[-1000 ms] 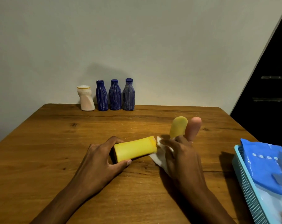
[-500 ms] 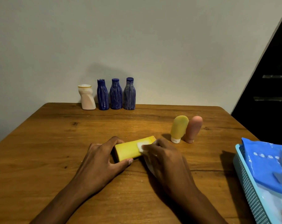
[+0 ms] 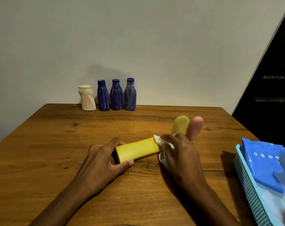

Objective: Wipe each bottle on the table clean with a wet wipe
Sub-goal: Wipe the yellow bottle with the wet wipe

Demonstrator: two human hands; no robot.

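Observation:
A yellow bottle lies on its side on the wooden table. My left hand grips its near left end between thumb and fingers. My right hand holds a white wet wipe against the bottle's right end. Behind my right hand stand a pale yellow tube bottle and a pink tube bottle, partly hidden. By the wall stand a white bottle and three blue bottles in a row.
A light blue mesh basket sits at the table's right edge with a blue wipes pack inside. A dark opening lies beyond the table on the right.
My right hand has slid the wipe right along the yellow bottle, from its middle to its right end. My left hand has kept its grip.

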